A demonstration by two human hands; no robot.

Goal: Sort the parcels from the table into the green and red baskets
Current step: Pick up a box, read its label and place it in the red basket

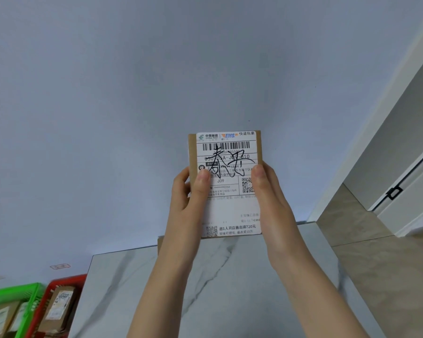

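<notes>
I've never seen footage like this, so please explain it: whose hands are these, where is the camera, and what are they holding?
No machine here: a person wears a camera on the head, so this one picture shows what they see. The left hand and right hand grip a brown parcel by its sides, thumbs on its white shipping label, raised above a marble-look table. Low on the left stand a green basket and a red basket, both holding other parcels.

Cool, even light falls softly, shadows faint. Print on the parcel above the fingers reads sharp; far down-left of them, the green basket blurs and lines bow.
</notes>
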